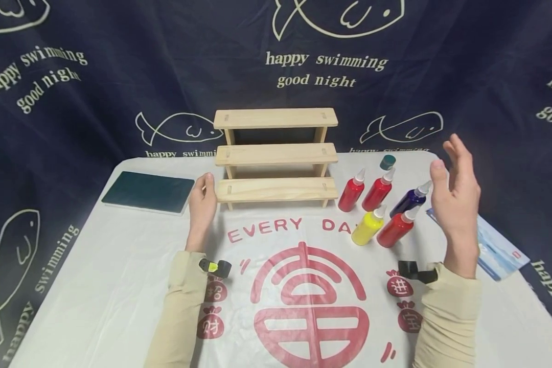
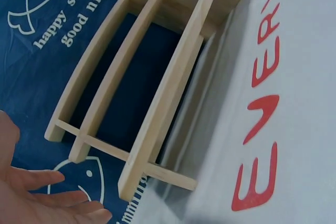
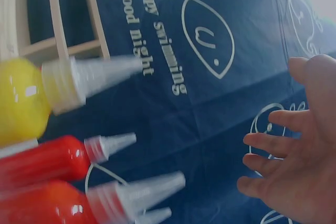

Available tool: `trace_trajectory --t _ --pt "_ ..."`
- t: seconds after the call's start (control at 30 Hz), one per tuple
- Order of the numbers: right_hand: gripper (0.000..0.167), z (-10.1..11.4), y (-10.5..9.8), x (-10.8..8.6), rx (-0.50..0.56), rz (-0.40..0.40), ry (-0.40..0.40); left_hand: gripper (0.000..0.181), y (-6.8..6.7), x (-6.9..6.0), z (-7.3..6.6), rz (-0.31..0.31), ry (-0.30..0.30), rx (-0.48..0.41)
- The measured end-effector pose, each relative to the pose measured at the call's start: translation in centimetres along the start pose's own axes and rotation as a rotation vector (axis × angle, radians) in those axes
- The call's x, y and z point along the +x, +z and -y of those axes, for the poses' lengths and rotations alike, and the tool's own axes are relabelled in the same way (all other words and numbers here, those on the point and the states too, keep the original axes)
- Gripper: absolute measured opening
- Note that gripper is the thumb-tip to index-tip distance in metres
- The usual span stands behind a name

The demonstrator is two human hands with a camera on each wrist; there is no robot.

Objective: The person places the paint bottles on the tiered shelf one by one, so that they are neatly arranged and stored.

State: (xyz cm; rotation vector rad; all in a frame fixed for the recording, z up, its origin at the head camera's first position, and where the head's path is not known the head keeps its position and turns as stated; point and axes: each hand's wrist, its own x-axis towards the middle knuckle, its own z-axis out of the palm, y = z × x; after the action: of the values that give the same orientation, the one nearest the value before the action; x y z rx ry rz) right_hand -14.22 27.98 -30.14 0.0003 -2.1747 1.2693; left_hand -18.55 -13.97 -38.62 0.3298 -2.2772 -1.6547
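A three-step wooden display stand (image 1: 276, 190) stands at the back of the table. My left hand (image 1: 202, 204) is just left of its lowest step; in the left wrist view the fingers (image 2: 63, 198) are extended and apart from the wood. My right hand (image 1: 457, 197) is raised at the right with relaxed fingers, holding nothing. Nearest it are squeeze bottles with pointed nozzles: a dark blue one (image 1: 409, 201), a yellow one (image 1: 367, 227) and three red ones, among them the front red bottle (image 1: 395, 230). The right wrist view shows the yellow bottle (image 3: 21, 100) close up.
A dark green flat rectangular thing (image 1: 149, 191) with a white edge lies at the left. Behind the bottles sits a small dark green cap-like thing (image 1: 388, 162). A blue printed sheet or booklet (image 1: 501, 250) lies at the right edge. A navy fish-print curtain (image 1: 239, 61) hangs behind the table.
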Motion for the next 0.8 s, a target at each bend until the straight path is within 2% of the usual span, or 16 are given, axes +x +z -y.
trace_trajectory --t 0.4,0.57,0.73,0.8 --pt "0.048 -2.6 -1.8 0.3 -0.061 0.005 0.154 0.052 0.1 0.7 1.5 0.03 -0.072 0.082" --pt "0.046 -3.4 -2.1 0.4 -0.053 0.006 0.204 0.051 0.2 0.9 2.1 0.048 -0.14 0.059" --pt "0.046 -4.5 -2.3 0.6 -0.029 0.017 0.255 0.05 0.4 1.0 2.8 0.061 -0.171 0.056" --pt "0.047 -5.0 -2.3 0.6 -0.021 0.032 0.281 0.048 0.6 0.9 3.1 0.07 -0.183 0.028"
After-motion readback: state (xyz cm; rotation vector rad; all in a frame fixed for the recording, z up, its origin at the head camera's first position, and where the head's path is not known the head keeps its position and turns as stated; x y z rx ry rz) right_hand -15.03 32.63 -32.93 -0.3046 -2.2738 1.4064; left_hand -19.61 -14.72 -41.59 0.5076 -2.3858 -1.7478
